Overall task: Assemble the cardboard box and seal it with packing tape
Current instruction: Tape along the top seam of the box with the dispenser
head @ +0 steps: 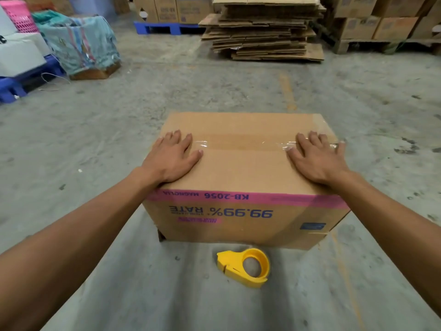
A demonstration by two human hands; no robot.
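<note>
— What's on your far left?

— A blue plastic pallet (pixel 14 88) with white boxes on it, a pink basket (pixel 20 15) behind, and a bundle wrapped in teal cloth (pixel 81 44) beside it on the concrete floor (pixel 95 130).

— And your left arm?

— It reaches forward from the lower left corner, nearly straight. My left hand (pixel 170 158) lies palm down on the left end of the cardboard box (pixel 243 177), fingers straight and slightly spread, tips pointing away from me. It holds nothing; it only presses flat on the top flap, with the fingertips at the end of the clear packing tape (pixel 238 144).

— Where is the box?

— On the floor right in front of me, closed, its print upside down to me: a pink band reading KB-2056 and "99.99% RATE" in blue. The tape runs along the centre seam, from one hand to the other.

— Anything near it?

— A yellow tape dispenser (pixel 245 267) lies on the floor just in front of the box, apart from it.

— The right arm?

— It comes in from the lower right, mirrored. My right hand (pixel 318 158) rests flat on the right end of the top, fingers extended and fanned over the crinkled tape, gripping nothing.

— Behind that?

— A stack of flattened cardboard (pixel 265 32), and printed cartons (pixel 381 22) on a wooden pallet at far right.
</note>
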